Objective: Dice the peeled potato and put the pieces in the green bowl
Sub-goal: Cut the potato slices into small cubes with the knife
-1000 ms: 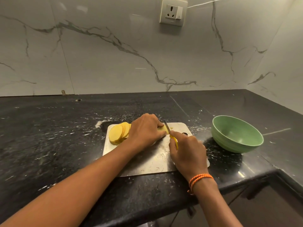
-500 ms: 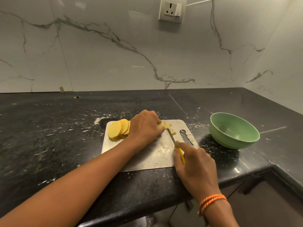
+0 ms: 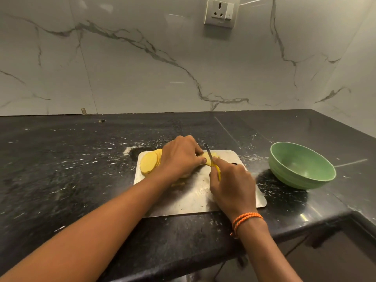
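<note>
Black counter [image 3: 81,180] — knife [image 3: 209,154] on potato [image 3: 150,162]

A single head-worn wide-angle view looks forward and down from close above the desk [image 3: 61,169], facing the marble wall [image 3: 142,68] behind it.

A black stone counter [image 3: 61,169], flecked with white streaks and dusty smears, fills the lower half of the view and turns a corner toward 3 o'clock. Behind it, from 9 round to 2 o'clock, stands a white marble-look wall [image 3: 126,68] with grey veins and a glossy sheen of soft reflections, carrying a white socket plate [image 3: 221,12] at 12 o'clock. Below the counter's front edge at 5 o'clock is what seems to be a dark cabinet front [image 3: 333,259], too dim to make out.
</note>
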Demonstrator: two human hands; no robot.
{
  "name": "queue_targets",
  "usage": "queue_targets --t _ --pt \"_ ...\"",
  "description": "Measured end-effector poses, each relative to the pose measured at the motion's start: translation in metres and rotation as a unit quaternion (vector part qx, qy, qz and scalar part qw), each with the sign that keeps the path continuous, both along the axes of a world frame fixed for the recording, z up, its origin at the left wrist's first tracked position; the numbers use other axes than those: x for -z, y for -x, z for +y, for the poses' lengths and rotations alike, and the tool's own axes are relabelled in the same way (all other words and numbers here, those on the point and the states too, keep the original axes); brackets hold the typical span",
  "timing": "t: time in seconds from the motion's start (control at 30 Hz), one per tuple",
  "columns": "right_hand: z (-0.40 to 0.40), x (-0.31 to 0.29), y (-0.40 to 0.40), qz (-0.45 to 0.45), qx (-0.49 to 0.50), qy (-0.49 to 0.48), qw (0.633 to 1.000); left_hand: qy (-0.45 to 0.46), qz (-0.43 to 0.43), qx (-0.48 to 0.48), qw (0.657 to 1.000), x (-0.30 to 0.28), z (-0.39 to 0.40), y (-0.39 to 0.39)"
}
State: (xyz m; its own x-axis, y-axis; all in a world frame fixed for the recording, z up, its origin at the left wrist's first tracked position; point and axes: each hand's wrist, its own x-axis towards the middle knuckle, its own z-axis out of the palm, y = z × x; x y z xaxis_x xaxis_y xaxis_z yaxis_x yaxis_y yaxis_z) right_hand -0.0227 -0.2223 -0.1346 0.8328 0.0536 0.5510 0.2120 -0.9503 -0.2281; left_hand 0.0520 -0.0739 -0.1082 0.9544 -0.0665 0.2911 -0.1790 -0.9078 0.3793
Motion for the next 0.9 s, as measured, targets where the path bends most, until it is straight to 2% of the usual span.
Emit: queue_targets --t 0.3,0.8,0.9 --pt "-0.006 -0.001 0.003 -0.014 0.047 -0.046 0.998 -0.014 -0.035 0.041 0.998 0.01 -0.006 0.003" --pt "-0.003 0.0 0.003 -0.006 -0.009 -0.005 1.0 0.022 -0.035 0.006 0.999 -0.001 0.004 0.002" --pt "-0.003 0.002 0.0 0.018 -0.005 0.008 1.0 0.013 -0.031 0.007 0.999 0.001 0.002 0.002"
